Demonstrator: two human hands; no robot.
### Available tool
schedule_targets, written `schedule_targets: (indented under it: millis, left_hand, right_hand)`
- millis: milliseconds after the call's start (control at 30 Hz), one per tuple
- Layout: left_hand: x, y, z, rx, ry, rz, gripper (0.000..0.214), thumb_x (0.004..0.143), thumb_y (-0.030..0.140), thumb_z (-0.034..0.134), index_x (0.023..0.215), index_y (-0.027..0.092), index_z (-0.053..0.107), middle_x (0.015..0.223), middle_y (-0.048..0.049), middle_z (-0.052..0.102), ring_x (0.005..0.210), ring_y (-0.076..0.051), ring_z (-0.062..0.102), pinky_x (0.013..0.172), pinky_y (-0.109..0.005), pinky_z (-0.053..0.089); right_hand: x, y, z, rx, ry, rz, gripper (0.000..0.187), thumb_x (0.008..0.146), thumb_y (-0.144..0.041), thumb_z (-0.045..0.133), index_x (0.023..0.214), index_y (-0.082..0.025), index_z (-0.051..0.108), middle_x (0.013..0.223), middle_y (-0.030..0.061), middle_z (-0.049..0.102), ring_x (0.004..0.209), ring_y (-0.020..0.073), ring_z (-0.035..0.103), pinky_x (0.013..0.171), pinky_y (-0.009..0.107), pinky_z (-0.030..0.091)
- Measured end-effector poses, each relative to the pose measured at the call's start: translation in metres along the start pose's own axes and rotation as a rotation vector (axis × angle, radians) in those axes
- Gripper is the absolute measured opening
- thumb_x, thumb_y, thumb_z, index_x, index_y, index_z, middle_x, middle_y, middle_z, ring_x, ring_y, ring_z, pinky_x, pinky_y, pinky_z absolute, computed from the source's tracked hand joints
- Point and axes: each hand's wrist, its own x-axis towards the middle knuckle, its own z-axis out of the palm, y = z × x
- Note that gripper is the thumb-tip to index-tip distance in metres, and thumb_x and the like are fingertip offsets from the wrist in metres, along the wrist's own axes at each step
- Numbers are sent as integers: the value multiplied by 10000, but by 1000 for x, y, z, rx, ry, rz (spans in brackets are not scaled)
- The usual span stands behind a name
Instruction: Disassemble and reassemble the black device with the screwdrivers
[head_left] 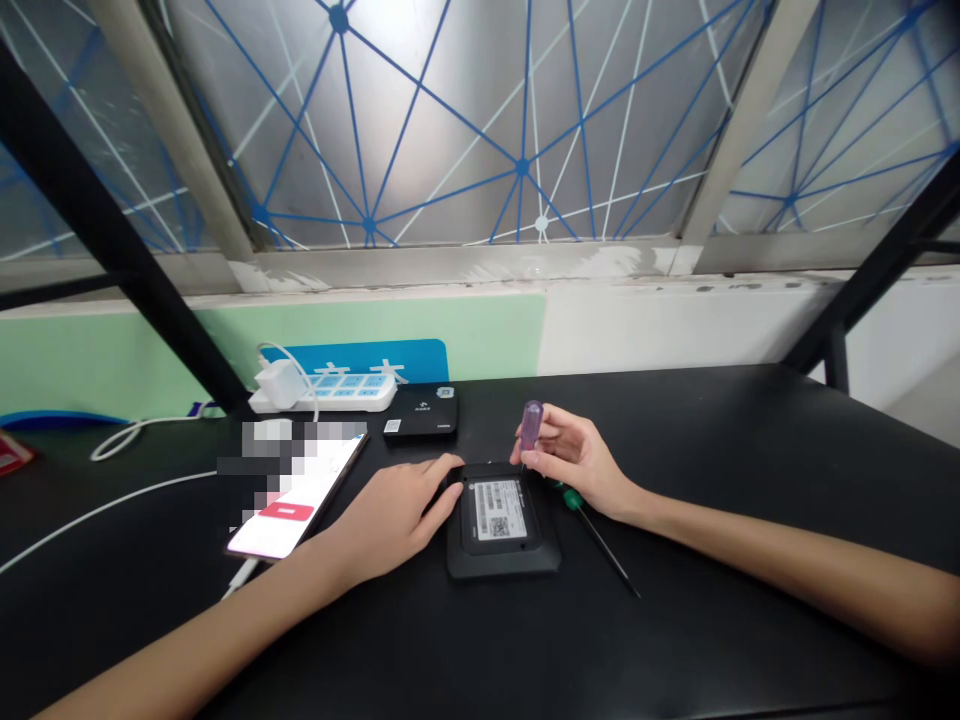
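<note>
Black desk [712, 440], matte, against a wall painted part pale green, part white. A person works here with both bare hands, which are apart from each other, one at each upper corner of a flat black device [504, 552].

The device lies on the desk between the hands, a white printed label [499, 510] with barcodes and a square code facing up.

Right hand [577, 458]: thumb and fingers pinched round the translucent purple handle of a small screwdriver [532, 428]. Handle stands nearly upright over the device's far right corner, shaft downward. Tip too small to make out; cannot tell if it sits in a screw.

Left hand [401, 507]: palm down, fingers loosely spread, fingertips at the device's far left corner, thumb by its left edge.

Just right of the device, a green-handled screwdriver [574, 499] lies on the desk, handle partly hidden by the right hand, shaft slanting toward the person's right.

Left of the left hand: a phone [300, 505], screen lit, red button showing, upper part blurred out in blocks; white cable at its near end.

Farther back: a black box [422, 412], beside it a white power strip [352, 388] carrying a white charger [281, 384]. Blue sign [424, 360] behind.
</note>
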Motion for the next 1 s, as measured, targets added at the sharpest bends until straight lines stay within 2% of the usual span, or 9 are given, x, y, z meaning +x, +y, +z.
schedule_targets:
  millis: [167,433,567,667,800,1000]
  left_hand:
    - [1,0,0,4,-8,-3,370,1039,380,299,1293,202,501,1036,-90,701,906,-255,688,772,-379,518]
    - [0,1,-2,10,-5,0,376,1038,382,292,1284,198,509,1018,-93,710,885,-252,693,747,-357,522]
    - [0,0,-1,11,4,6,375,1039,383,292,1288,203,506,1014,-89,709,867,-245,692,736,-351,520]
    - [0,0,-1,10,9,3,372,1039,383,295,1285,206,510,1023,-86,708,872,-247,691,737,-356,519]
    - [1,1,-1,13,-13,-9,370,1041,375,291,1287,201,505,1042,-88,703,897,-254,689,751,-371,518]
    - [0,1,-1,18,-14,-4,364,1041,377,299,1292,206,498,1034,-85,705,887,-249,691,745,-361,518]
  right_hand:
    - [-1,2,-1,31,-15,4,223,834,-336,724,920,-163,613,860,64,693,702,128,581,632,257,464]
    - [-2,4,-1,-28,51,15,237,826,-382,719,921,-166,694,837,57,663,695,146,581,576,265,472]
    - [-2,4,-1,-36,31,19,267,848,-372,696,1018,-166,705,843,58,666,703,148,587,581,270,477]
    - [-2,4,0,7,22,1,304,847,-343,706,1093,-179,637,823,42,672,699,146,604,615,276,485]
    - [-2,4,0,70,0,-25,243,846,-315,716,979,-185,560,844,53,698,720,147,628,674,287,492]
    - [-2,3,0,33,-26,-11,207,858,-323,701,924,-172,577,884,65,689,713,134,588,653,267,468]
